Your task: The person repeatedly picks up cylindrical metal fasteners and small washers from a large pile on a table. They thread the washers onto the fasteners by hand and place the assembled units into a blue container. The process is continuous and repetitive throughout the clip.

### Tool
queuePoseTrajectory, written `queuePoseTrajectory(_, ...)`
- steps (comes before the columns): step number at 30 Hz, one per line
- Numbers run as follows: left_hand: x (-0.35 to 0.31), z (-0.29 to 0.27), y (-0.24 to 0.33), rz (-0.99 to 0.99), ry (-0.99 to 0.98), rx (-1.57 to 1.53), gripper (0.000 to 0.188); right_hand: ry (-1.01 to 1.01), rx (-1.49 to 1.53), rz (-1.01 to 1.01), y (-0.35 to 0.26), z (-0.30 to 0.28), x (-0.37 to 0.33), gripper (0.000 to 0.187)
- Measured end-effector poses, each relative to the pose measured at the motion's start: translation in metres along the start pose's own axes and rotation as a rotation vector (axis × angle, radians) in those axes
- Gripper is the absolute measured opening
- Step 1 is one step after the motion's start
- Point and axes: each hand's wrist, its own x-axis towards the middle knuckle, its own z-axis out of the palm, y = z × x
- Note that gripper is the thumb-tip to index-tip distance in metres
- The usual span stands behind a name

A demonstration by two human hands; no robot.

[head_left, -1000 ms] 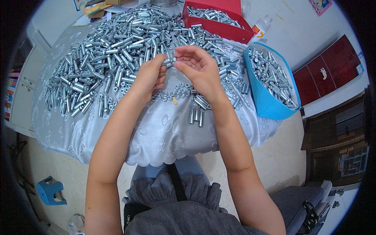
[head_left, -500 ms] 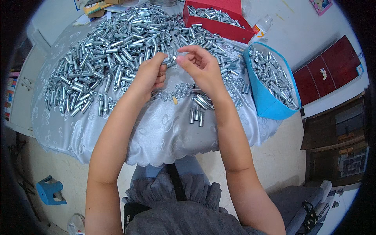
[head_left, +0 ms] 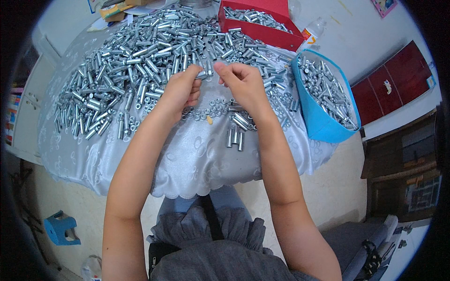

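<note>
Left hand [head_left: 180, 90] pinched a metal sleeve [head_left: 201, 75] above the table [head_left: 187, 159], beside the sleeve pile [head_left: 140, 61]; right hand [head_left: 241, 82] fingers closed at its end, probably threading a nut from the nut row [head_left: 215, 110].

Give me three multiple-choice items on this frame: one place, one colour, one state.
1. Where does the blue bin sit?
A. at the table's right edge
B. on the floor at the left
C. on the person's lap

2. What colour is the tray at the far side of the table?
A. green
B. red
C. yellow

3. How is the small metal sleeve held?
A. lying loose on the cloth
B. dropped into the tray
C. pinched by the left hand, with the right hand close beside it

Answers:
1 A, it stands right of the sleeve pile.
2 B, its walls show red.
3 C, left fingers grip it above the tablecloth.
</note>
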Motion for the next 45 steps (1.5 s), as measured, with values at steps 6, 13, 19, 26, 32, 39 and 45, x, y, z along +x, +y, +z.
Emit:
queuePoseTrajectory(6,0.003,-0.003,0.0,0.003,-0.014,-0.022,0.034,-0.02,0.15,-0.201,-0.005,0.004,-0.003,0.025)
queuePoseTrajectory(13,0.001,-0.004,0.002,0.022,-0.006,-0.022,0.03,-0.014,-0.059,-0.277,-0.011,0.003,-0.005,0.025)
queuePoseTrajectory(19,0.003,-0.003,-0.001,-0.007,0.032,0.07,0.031,-0.047,-0.151,-0.205,-0.006,0.003,-0.004,0.017)
queuePoseTrajectory(26,0.0,0.0,0.001,0.018,0.018,0.023,0.032,0.033,-0.071,-0.207,-0.006,0.006,-0.004,0.019)
queuePoseTrajectory(32,0.0,-0.001,0.001,0.012,-0.006,0.035,0.03,0.026,-0.105,-0.339,-0.005,0.009,-0.004,0.021)
queuePoseTrajectory(39,0.001,-0.003,-0.001,-0.024,-0.041,0.097,0.027,-0.024,-0.07,-0.226,0.0,0.007,-0.005,0.017)
queuePoseTrajectory(45,0.0,0.0,-0.002,-0.019,-0.038,0.081,0.027,-0.046,-0.178,-0.149,-0.004,0.006,-0.007,0.03)
